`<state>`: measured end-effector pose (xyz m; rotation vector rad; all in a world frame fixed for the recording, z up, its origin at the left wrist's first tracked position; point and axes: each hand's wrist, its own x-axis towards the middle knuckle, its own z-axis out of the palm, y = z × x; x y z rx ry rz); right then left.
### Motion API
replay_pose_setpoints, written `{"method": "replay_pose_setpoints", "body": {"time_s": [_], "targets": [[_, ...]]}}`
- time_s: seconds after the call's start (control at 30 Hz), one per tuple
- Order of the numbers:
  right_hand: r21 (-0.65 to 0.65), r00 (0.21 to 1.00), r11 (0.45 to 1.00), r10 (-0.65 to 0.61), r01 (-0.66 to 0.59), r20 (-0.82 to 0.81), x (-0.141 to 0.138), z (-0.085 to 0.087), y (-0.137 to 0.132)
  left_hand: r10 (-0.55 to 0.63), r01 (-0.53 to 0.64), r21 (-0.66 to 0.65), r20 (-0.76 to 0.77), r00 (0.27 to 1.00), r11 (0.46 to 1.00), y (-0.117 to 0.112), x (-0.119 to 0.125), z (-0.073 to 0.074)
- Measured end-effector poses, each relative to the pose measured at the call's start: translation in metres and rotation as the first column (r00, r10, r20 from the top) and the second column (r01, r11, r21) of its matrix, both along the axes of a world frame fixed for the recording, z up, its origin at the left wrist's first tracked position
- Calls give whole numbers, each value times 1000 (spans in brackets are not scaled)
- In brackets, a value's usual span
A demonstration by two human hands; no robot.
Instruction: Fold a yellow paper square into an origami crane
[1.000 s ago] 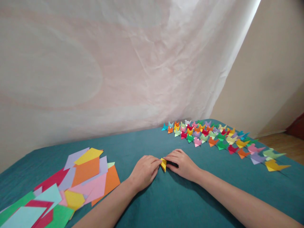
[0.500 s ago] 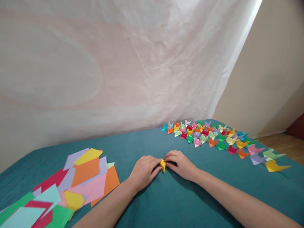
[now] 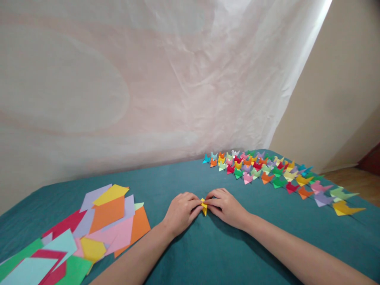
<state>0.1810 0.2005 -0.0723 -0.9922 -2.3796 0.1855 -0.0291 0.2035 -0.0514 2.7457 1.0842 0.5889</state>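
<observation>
Your two hands have drawn closer together over the last second, and the yellow paper piece (image 3: 204,206) now shows less of itself between your fingertips than it did.

That piece sits low over the bench (image 3: 208,253), near its middle and straight ahead of you. It is small and already folded several times, with only a narrow pointed part in view. Your left hand (image 3: 181,211) pinches it from the left with thumb and forefinger, the other fingers curled down onto the cloth. Your right hand (image 3: 227,206) pinches it from the right in the same way, and the fingertips of both hands nearly meet over it.

You seem to be working a fine fold late in the shaping of this piece, pressing or pulling a small point. The next move calls for a steady hold on one side while the other sets the crease, with little force, since the paper is thick with layers there.

Well to your left lies a loose heap of flat coloured sheets (image 3: 103,221), overlapping. To the far right, rows of folded paper figures (image 3: 267,170) in many colours stand in a band along the bench. A pale cloth backdrop (image 3: 148,79) hangs behind.
</observation>
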Motion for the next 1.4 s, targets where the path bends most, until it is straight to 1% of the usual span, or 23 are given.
{"method": "replay_pose_setpoints", "body": {"time_s": [0.27, 0.5, 0.63, 0.77, 0.93, 1.1, 1.2, 1.4], "targets": [[-65, 993, 997, -59, 53, -99, -5, -5, 4, 105, -104, -28, 44, 993, 994, 4, 2, -3], [-139, 968, 987, -111, 81, -224, -7, -8, 10, 142, -136, -70, 87, 986, 988, 8, 3, -5], [-162, 962, 982, -136, 99, -239, -9, -12, 14, 165, -157, -77, 106, 981, 985, 9, 4, -7], [-158, 958, 978, -168, 133, -232, -10, -14, 15, 164, -157, -71, 103, 981, 985, 10, 4, -8], [-153, 958, 973, -204, 175, -202, -11, -11, 13, 137, -139, 11, 90, 986, 990, 7, 4, -4], [-149, 960, 969, -223, 199, -167, -11, -11, 13, 17, -9, 137, -55, 998, 990, -2, 8, 1], [-142, 964, 968, -227, 207, -141, -11, -11, 12, 8, 13, 184, -115, 993, 983, -6, 10, 0], [-135, 961, 961, -257, 242, -103, -12, -8, 10, 2, 38, 248, -160, 987, 968, -6, 9, -6]]}}
